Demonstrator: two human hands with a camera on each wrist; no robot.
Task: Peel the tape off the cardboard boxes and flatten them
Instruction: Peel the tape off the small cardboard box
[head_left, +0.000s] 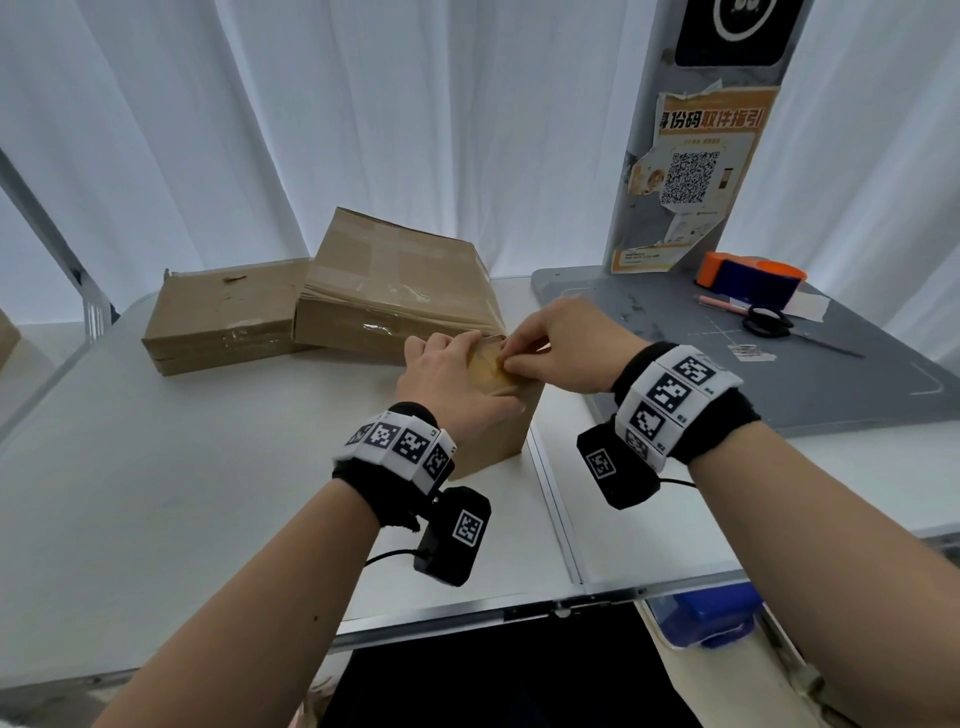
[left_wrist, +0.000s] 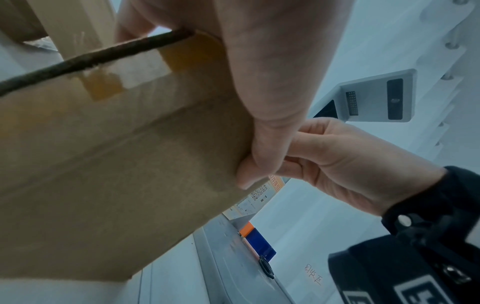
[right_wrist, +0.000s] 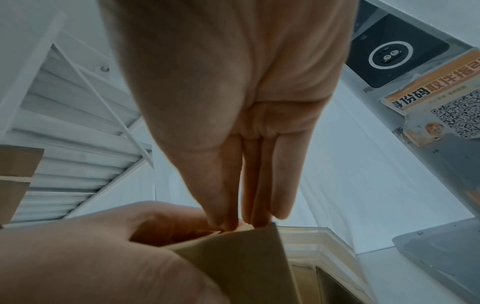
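A small cardboard box (head_left: 501, 431) stands upright on the white table (head_left: 208, 493), near its middle. Yellowish tape (head_left: 491, 371) runs across its top and down a side (left_wrist: 192, 51). My left hand (head_left: 470, 364) grips the box top, fingers over the far edge and thumb against the near face (left_wrist: 259, 144). My right hand (head_left: 511, 358) comes in from the right and pinches at the tape on the top edge, fingertips (right_wrist: 233, 218) together at the box corner (right_wrist: 233, 257). Behind lie two larger taped boxes: a flat one (head_left: 223, 317) and one leaning on it (head_left: 400, 280).
On the right, a grey cutting mat (head_left: 675, 332) holds black scissors (head_left: 769, 322), a pink pen (head_left: 722, 304) and an orange-and-blue tape dispenser (head_left: 748, 275). A grey post with a QR poster (head_left: 685, 176) rises behind it. White curtains ring the table.
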